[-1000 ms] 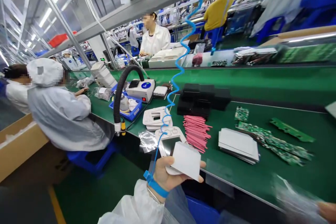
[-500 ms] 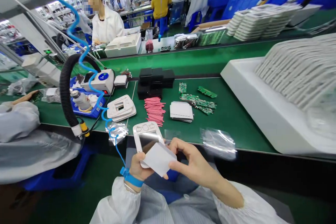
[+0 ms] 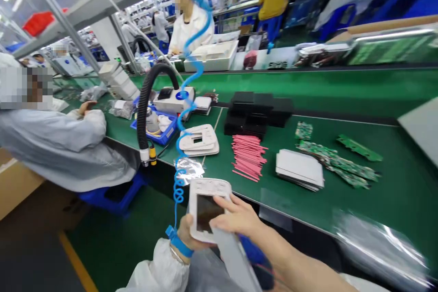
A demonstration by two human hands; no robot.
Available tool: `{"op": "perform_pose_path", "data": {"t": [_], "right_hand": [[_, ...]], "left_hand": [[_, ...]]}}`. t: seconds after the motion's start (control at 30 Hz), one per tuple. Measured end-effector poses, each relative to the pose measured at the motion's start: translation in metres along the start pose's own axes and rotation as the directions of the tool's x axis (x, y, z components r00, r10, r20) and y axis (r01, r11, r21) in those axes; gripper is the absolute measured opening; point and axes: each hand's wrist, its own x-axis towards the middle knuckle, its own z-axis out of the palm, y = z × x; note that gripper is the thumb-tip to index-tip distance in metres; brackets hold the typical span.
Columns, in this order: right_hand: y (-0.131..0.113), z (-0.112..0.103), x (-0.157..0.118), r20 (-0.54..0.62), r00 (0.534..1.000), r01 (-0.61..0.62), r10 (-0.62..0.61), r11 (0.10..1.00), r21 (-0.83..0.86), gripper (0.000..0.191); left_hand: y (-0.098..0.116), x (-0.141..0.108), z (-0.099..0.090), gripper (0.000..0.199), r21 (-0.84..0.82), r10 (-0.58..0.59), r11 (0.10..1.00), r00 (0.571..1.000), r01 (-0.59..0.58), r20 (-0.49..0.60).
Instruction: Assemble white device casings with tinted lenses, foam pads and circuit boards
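My left hand [image 3: 188,233] is closed round the lower left side of a white plastic housing [image 3: 209,186] with a dark screen [image 3: 206,213] in its window. My right hand [image 3: 241,216] reaches over the housing, its fingertips at the screen's right side. A thin pale rectangular panel [image 3: 236,258] slants down below that hand, pinched between thumb and fingers. Around my left wrist sits a blue wrist strap [image 3: 179,242] with a coiled blue cord [image 3: 178,187]. Beyond the housing lies a bundle of pink strips [image 3: 249,157], and to its right a stack of white panels [image 3: 299,168].
White housings [image 3: 200,140], black boxes [image 3: 253,112] and green circuit boards [image 3: 337,159] lie on the green bench. A black hose [image 3: 145,100] arches beside a blue tray [image 3: 167,133]. Clear plastic film [image 3: 379,242] hangs over the front edge. A co-worker [image 3: 61,132] sits at left.
The view has swung left. The pale panel, earlier held flat before the housing, has swung down to the right and is seen nearly edge-on. My right fingers have moved over the screen.
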Motion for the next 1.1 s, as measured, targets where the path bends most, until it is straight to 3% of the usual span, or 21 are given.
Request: {"op": "perform_pose_path", "data": {"t": [0.1,0.2,0.3,0.4,0.5,0.57,0.7,0.8,0.87,0.93,1.0,1.1], "right_hand": [[0.019,0.007,0.003,-0.058,0.997,-0.044,0.057,0.975,0.216,0.058],[0.046,0.028,0.006,-0.036,0.992,-0.085,0.122,0.848,0.524,0.069],[0.074,0.070,0.012,0.020,0.952,-0.199,0.304,0.570,0.797,0.077],[0.096,0.122,0.032,0.126,0.881,-0.303,0.456,0.339,0.891,0.065],[0.114,0.169,0.072,0.303,0.786,-0.380,0.539,0.036,0.924,0.058],[0.125,0.193,0.106,0.454,0.680,-0.401,0.575,-0.226,0.888,0.058],[0.139,0.212,0.167,0.429,0.681,-0.309,0.594,-0.299,0.903,0.060],[0.138,0.209,0.180,0.413,0.704,-0.271,0.578,-0.318,0.908,0.062],[0.133,0.203,0.167,0.428,0.705,-0.280,0.565,-0.333,0.900,0.063],[0.126,0.196,0.142,0.459,0.696,-0.308,0.553,-0.347,0.886,0.065],[0.116,0.188,0.110,0.495,0.686,-0.351,0.533,-0.353,0.867,0.066],[0.098,0.170,0.062,0.513,0.701,-0.402,0.496,-0.320,0.858,0.063]], "left_hand": [[0.039,-0.020,-0.032,0.089,-0.032,0.140,0.989,0.987,-0.143,-0.074],[0.073,-0.040,-0.069,0.083,-0.074,0.334,0.925,0.888,-0.374,-0.316],[0.090,-0.059,-0.096,0.081,-0.069,0.446,0.855,0.796,-0.515,-0.410],[0.098,-0.082,-0.108,0.087,-0.056,0.509,0.792,0.709,-0.608,-0.487],[0.106,-0.107,-0.111,0.094,-0.009,0.574,0.731,0.622,-0.682,-0.532],[0.110,-0.123,-0.113,0.099,0.028,0.606,0.703,0.579,-0.711,-0.545],[0.115,-0.138,-0.119,0.098,0.070,0.654,0.653,0.515,-0.754,-0.554],[0.117,-0.126,-0.126,0.092,0.081,0.677,0.613,0.470,-0.786,-0.566],[0.118,-0.107,-0.129,0.087,0.067,0.668,0.604,0.459,-0.794,-0.586],[0.120,-0.083,-0.128,0.083,0.037,0.649,0.615,0.479,-0.788,-0.591],[0.118,-0.061,-0.120,0.083,-0.028,0.591,0.675,0.564,-0.737,-0.577],[0.108,-0.045,-0.096,0.081,-0.100,0.531,0.722,0.641,-0.684,-0.554]]}}
